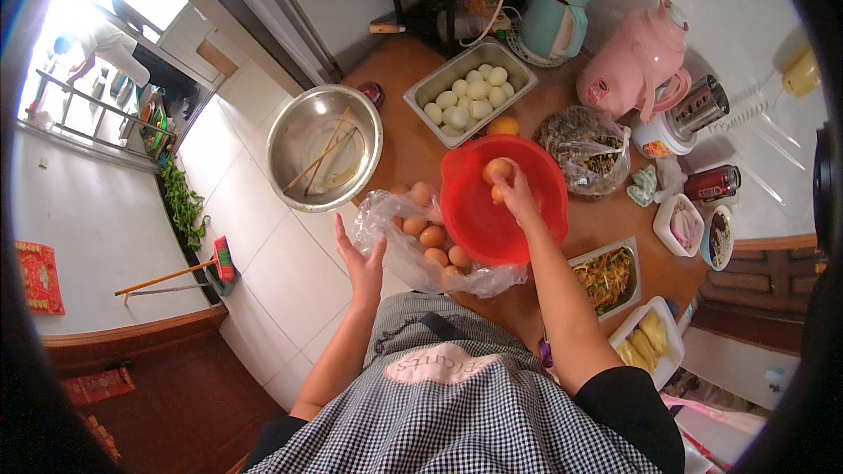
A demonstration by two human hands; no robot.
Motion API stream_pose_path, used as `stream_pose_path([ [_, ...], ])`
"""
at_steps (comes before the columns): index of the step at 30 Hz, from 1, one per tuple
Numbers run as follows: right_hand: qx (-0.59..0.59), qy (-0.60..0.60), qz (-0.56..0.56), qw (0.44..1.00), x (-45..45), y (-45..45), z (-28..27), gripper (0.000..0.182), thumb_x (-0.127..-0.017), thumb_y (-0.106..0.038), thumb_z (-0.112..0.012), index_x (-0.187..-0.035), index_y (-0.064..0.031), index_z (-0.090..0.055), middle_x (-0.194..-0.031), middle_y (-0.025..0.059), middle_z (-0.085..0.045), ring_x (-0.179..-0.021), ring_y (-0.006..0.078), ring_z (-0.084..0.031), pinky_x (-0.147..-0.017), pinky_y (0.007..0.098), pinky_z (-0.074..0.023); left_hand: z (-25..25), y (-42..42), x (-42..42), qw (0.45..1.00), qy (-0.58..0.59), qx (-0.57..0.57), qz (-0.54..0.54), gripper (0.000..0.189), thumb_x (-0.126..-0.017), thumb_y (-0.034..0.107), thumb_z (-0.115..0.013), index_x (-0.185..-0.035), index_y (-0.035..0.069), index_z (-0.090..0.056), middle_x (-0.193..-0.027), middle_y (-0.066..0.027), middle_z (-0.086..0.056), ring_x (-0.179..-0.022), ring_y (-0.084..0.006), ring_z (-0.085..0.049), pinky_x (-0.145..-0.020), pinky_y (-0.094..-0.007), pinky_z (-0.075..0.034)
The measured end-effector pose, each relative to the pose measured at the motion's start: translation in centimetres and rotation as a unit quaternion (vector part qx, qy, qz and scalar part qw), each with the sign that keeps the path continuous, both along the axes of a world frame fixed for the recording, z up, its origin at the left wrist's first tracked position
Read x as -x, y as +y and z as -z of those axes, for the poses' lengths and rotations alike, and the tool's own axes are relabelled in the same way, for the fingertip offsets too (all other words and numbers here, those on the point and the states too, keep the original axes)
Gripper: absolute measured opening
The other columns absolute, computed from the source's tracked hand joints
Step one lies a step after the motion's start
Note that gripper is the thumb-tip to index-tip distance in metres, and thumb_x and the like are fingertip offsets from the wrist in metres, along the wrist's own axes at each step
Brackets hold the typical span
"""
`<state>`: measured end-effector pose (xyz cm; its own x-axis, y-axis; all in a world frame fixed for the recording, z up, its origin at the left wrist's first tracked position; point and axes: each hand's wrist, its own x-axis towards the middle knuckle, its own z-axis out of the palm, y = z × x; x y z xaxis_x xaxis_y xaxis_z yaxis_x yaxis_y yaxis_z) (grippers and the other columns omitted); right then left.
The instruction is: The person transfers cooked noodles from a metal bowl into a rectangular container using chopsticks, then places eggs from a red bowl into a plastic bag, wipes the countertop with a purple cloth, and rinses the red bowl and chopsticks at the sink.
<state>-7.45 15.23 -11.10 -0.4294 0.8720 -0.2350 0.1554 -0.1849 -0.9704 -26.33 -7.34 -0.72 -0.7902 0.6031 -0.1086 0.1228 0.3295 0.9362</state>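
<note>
My right hand (518, 195) holds a brown egg (498, 170) over a red plastic basin (456, 224). A second orange-brown rounded shape, perhaps another egg, shows just below it, partly behind my fingers. My left hand (361, 264) is empty with its fingers apart, just left of a clear plastic bag (375, 217). Inside the open bag lie several brown eggs (433, 236), some hidden by the film and the basin's edge. A steel bowl (280, 125) beyond my left hand holds wooden chopsticks (321, 161) and a little liquid.
Peeled eggs (479, 89) fill a steel tray (421, 107) behind the basin. A turquoise kettle (548, 23), pink thermos jug (625, 59) and bagged dark food (583, 151) stand right of it. Shredded vegetables (606, 278) sit near my right forearm. A person (108, 46) works beyond the doorway.
</note>
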Motion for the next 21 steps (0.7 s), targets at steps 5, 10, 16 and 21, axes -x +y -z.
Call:
stream_pose_path([
  [5,-0.06,-0.231,-0.114,0.965,2.0,-0.5,-0.6,0.062,-0.064,-0.042,-0.067,-0.11,-0.0046,-0.049,-0.126,0.0239,-0.025,-0.116,0.036,-0.027,-0.094,0.0362,-0.0284,0.7,-0.1,0.2,0.96,-0.272,-0.024,-0.065,0.071,-0.074,0.011,-0.06,-0.13,0.01,-0.018,-0.122,-0.0094,-0.032,-0.091,-0.0183,-0.047,-0.074,-0.0309,-0.041],
  [10,-0.13,-0.307,-0.112,0.936,1.8,-1.5,0.3,0.066,-0.061,-0.044,-0.068,-0.11,-0.0049,-0.05,-0.124,0.0257,-0.024,-0.115,0.0373,-0.026,-0.095,0.0358,-0.0271,0.7,0.0,1.1,0.959,-0.282,-0.024,-0.012,0.039,-0.076,0.019,-0.059,-0.11,0.006,-0.046,-0.087,-0.0004,-0.051,-0.074,-0.0085,-0.046,-0.058,-0.0223,-0.037],
  [16,0.13,0.089,-0.117,0.981,1.8,-5.3,-5.1,0.046,-0.074,-0.038,-0.059,-0.108,-0.0096,-0.048,-0.111,0.0126,-0.044,-0.102,0.0211,-0.044,-0.084,0.0313,-0.0377,-1.6,0.5,1.8,0.969,-0.247,-0.013,-0.022,0.026,-0.079,0.025,-0.057,-0.095,0.004,-0.056,-0.067,0.0057,-0.047,-0.054,-0.0022,-0.036,-0.044,-0.0179,-0.024],
  [21,0.416,0.096,-0.215,0.878,4.9,-11.2,-5.6,0.047,-0.076,-0.038,-0.056,-0.107,-0.004,-0.046,-0.095,0.0078,-0.052,-0.085,0.0168,-0.053,-0.07,0.0282,-0.0452,-2.0,1.3,0.9,0.984,-0.175,0.001,0.02,0.019,-0.081,0.021,-0.055,-0.089,0.004,-0.058,-0.06,0.0075,-0.043,-0.051,-0.0015,-0.031,-0.044,-0.0173,-0.022],
])
